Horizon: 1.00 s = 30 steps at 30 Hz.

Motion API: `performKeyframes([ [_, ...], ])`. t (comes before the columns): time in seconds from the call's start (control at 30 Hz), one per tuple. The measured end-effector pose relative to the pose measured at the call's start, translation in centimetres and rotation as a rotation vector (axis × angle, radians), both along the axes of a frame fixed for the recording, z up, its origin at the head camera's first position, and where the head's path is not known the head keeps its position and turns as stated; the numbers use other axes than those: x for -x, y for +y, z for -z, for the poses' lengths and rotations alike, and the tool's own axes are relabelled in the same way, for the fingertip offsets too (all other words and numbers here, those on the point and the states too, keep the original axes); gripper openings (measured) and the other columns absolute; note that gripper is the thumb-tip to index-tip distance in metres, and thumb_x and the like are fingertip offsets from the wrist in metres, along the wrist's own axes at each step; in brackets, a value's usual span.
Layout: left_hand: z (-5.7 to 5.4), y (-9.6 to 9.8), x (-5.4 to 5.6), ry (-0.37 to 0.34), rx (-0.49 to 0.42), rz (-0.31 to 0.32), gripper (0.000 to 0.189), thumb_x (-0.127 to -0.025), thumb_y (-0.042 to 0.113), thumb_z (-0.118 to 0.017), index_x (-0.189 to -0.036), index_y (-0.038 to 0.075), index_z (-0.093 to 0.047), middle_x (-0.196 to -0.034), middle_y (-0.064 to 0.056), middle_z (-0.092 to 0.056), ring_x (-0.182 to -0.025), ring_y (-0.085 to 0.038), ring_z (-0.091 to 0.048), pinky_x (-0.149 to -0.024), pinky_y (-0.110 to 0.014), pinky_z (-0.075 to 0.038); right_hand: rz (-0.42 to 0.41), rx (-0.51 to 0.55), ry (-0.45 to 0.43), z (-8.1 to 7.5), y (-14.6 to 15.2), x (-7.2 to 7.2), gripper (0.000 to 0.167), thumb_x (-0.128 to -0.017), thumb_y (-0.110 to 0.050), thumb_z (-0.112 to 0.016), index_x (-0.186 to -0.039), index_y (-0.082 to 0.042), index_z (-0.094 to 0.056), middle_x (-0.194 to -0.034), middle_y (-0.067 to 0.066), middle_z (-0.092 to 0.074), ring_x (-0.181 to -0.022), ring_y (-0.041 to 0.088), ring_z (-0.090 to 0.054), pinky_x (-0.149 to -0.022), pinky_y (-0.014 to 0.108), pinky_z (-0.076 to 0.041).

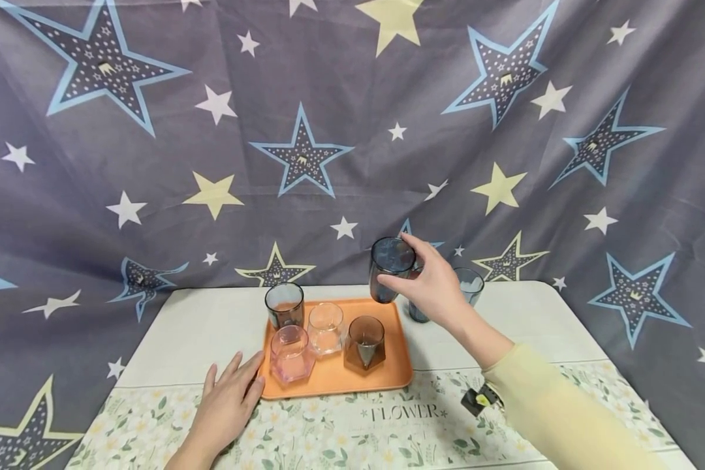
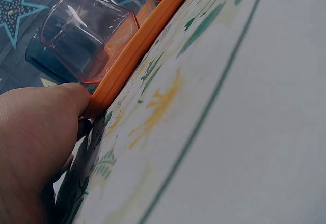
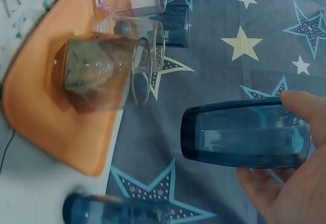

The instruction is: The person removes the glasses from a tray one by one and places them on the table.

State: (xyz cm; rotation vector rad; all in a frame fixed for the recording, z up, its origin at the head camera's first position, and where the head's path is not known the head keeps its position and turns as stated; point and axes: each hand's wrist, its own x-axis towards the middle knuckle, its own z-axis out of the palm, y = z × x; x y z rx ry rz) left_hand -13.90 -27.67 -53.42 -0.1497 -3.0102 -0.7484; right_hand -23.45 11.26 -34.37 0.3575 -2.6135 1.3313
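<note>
Right wrist: glass [image 3: 244, 135] in hand [image 3: 298, 183], base free.

A grey cloth backdrop [image 1: 329, 72] hung behind the bench [image 1: 205, 326] and ran past both its ends, loosely creased. High above the bench's far edge it bore a blue-edged star [image 1: 302, 156] with a dotted dark middle (a tiny crown sat at its centre). Lower, just over that edge, came a yellow-outlined star [image 1: 276, 266] and, a little higher, a small white star [image 1: 343, 228]. The far part of the bench was plain white; across its near part ran a floral print [image 1: 305, 431] of pale blossoms and green leaves, with the lettering "FLOWER" [image 1: 407, 411] set among them.
</note>
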Motion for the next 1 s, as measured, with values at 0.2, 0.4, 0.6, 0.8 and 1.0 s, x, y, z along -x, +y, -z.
performKeyframes([
  [0.2, -0.1, 0.0, 0.0, 0.001, 0.011, -0.004, 0.056, -0.118, 0.036, -0.055, -0.167, 0.009, -0.05, -0.166, -0.015, -0.053, -0.162, -0.049, -0.03, -0.127, -0.077, 0.001, 0.0, -0.002, 0.018, -0.1, 2.2, -1.0, 0.096, -0.09, -0.035, -0.096, -0.169, -0.016, -0.047, -0.149, 0.011, -0.061, -0.112, 0.026, -0.072, -0.095, 0.044, -0.063],
  [0.4, -0.1, 0.0, 0.0, 0.013, 0.02, 0.001, 0.056, -0.118, 0.036, -0.055, -0.167, 0.01, -0.05, -0.166, -0.014, -0.053, -0.162, -0.048, -0.031, -0.128, -0.077, -0.001, 0.018, -0.044, 0.027, 0.1, 4.1, -1.9, 0.094, -0.092, -0.035, -0.094, -0.169, -0.016, -0.046, -0.149, 0.01, -0.061, -0.113, 0.026, -0.069, -0.095, 0.043, -0.06],
  [0.6, -0.1, 0.0, -0.1, 0.016, 0.028, 0.0, 0.055, -0.118, 0.036, -0.055, -0.167, 0.01, -0.051, -0.166, -0.013, -0.054, -0.162, -0.048, -0.031, -0.127, -0.077, -0.001, 0.003, -0.025, -0.016, 0.8, 6.0, -2.9, 0.094, -0.093, -0.035, -0.094, -0.17, -0.014, -0.044, -0.15, 0.013, -0.058, -0.124, 0.032, -0.071, -0.1, 0.042, -0.063],
  [0.8, -0.2, 0.0, -0.3, 0.024, 0.023, 0.0, 0.055, -0.118, 0.034, -0.056, -0.167, 0.01, -0.051, -0.165, -0.013, -0.055, -0.161, -0.048, -0.032, -0.127, -0.077, -0.002, -0.001, -0.033, -0.039, 1.3, 7.7, -3.8, 0.095, -0.093, -0.032, -0.094, -0.171, -0.013, -0.042, -0.141, 0.013, -0.064, -0.119, 0.032, -0.074, -0.091, 0.032, -0.065],
  [1.0, -0.2, 0.1, -0.3, 0.054, 0.029, 0.003, 0.054, -0.117, 0.033, -0.058, -0.166, 0.011, -0.052, -0.165, -0.013, -0.056, -0.161, -0.047, -0.034, -0.128, -0.077, -0.003, 0.002, -0.06, -0.026, 1.6, 9.4, -4.6, 0.095, -0.094, -0.029, -0.094, -0.17, -0.008, -0.041, -0.139, 0.013, -0.063, -0.125, 0.031, -0.066, -0.099, 0.028, -0.061],
])
